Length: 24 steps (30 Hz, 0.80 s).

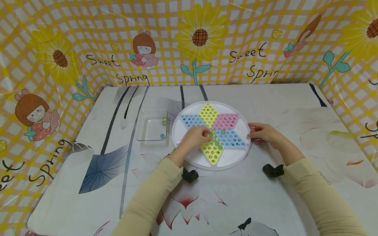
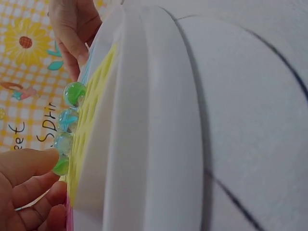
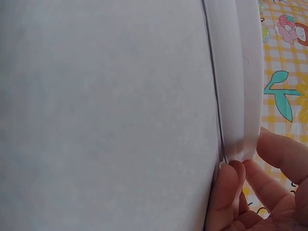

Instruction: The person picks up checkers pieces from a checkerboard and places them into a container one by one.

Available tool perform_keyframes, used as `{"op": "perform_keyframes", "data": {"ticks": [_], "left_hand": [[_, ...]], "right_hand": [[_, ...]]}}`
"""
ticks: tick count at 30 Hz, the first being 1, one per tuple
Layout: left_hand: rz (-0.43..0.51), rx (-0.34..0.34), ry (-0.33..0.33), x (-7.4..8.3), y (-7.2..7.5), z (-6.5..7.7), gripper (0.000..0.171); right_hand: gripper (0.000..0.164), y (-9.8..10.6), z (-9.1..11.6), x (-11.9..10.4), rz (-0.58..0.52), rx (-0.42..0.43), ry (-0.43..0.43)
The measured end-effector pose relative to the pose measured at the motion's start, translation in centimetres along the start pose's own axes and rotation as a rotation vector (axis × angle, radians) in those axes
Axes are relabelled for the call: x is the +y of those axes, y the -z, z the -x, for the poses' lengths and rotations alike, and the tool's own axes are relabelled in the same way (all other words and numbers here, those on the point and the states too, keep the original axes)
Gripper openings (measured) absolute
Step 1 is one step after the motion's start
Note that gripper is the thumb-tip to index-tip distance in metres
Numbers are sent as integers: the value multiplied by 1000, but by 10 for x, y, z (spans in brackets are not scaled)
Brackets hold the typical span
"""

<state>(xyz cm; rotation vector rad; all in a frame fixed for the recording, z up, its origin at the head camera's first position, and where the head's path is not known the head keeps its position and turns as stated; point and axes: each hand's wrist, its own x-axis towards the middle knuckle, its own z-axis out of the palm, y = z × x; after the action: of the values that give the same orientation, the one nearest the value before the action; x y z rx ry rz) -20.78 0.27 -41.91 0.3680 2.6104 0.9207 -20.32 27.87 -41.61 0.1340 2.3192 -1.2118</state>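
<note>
A round white Chinese checkers board (image 1: 189,157) with a star of yellow, blue and pink hole panels lies on the table. My left hand (image 1: 196,136) is over the star's middle, and its thumb and fingers pinch a green marble (image 2: 61,166). A row of clear marbles with green and blue swirls, among them a green-swirled marble (image 2: 75,94), sits along the yellow panel (image 2: 91,115). One more marble (image 1: 222,132) rests on the blue panel. At the board's right edge, my right hand (image 1: 264,133) grips the rim (image 3: 250,96), thumb on top and fingertips below.
Left of the board stands a clear square box (image 1: 147,139) with a few marbles (image 1: 162,136) along its right side. A white patterned cloth covers the table (image 1: 230,200). Behind it hangs a yellow checked curtain (image 1: 165,19) with sunflowers.
</note>
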Motion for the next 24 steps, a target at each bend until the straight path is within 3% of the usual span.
{"op": "perform_keyframes", "data": {"ticks": [7,24], "left_hand": [[-61,-29,-22,2,2,1,27],[-33,-14,-40,-1,1,1,19]], "right_hand": [[67,-1,1,-1,1,1,-4],[67,-1,1,-2,-1,9,-10]]}}
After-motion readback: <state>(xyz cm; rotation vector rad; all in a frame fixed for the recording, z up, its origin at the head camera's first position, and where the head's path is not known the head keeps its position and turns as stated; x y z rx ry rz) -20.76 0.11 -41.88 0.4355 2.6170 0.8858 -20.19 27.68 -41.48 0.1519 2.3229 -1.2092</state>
